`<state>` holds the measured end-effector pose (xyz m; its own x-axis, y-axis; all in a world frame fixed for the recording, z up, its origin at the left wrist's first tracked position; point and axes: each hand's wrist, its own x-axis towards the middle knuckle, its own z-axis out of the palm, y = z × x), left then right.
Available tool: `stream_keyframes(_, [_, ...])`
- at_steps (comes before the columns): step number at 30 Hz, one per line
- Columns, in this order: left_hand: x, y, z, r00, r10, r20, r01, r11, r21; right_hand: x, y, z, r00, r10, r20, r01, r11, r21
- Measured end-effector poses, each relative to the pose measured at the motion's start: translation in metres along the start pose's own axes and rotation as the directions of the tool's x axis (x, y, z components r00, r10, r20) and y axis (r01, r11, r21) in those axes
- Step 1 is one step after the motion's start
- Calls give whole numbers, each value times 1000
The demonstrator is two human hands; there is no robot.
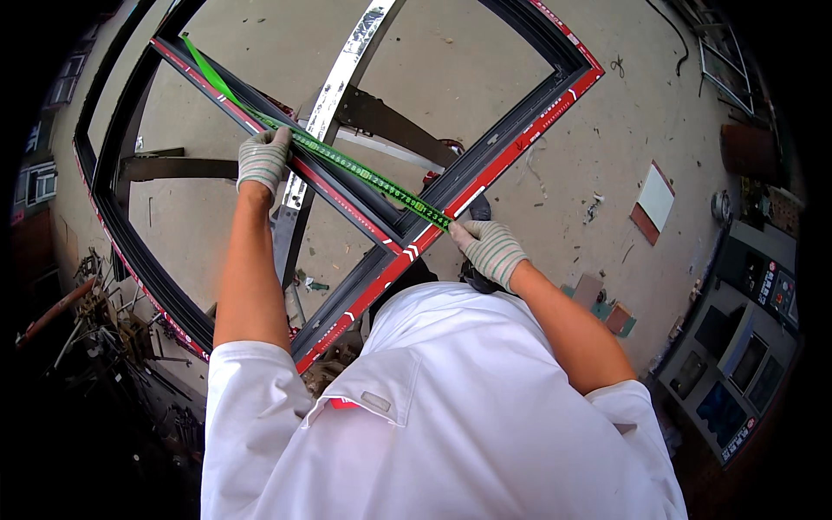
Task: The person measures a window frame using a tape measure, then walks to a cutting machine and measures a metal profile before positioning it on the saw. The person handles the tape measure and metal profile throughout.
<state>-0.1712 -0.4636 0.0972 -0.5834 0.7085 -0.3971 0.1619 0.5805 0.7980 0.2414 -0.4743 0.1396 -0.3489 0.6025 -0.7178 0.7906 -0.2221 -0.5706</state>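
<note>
A bright green tape measure blade (347, 165) stretches slantwise over a dark window frame (511, 152) covered with red film. Its far left end bends up along a crossbar (347, 212) of the frame; no tape case shows. My left hand (263, 160), in a striped knit glove, is closed on the blade at the crossbar, thumb on top. My right hand (491, 251), gloved alike, pinches the blade at the near right rail, close to where the crossbar meets it.
Under the frame stands a metal support with a worn silver beam (347, 74) and dark arms (394, 126). A grey machine with a control panel (771, 290) is at right. A white-and-brown board (653, 204) and scraps lie on the floor. Metal stock (82, 325) crowds the left.
</note>
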Motion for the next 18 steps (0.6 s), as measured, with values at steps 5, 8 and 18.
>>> stream_keyframes(5, [-73,35,26,978,-68,-197,43,991,-126,24,54,-36,991,-129,39,132,987,-92])
stream_keyframes(8, [-121,35,47,940,-137,-311,30,944,-327,21,70,-74,977,-199,74,204,976,-76])
stream_keyframes(18, [-317,3,129,772,-456,-443,-80,622,-779,28,101,-177,752,-530,391,659,610,-440])
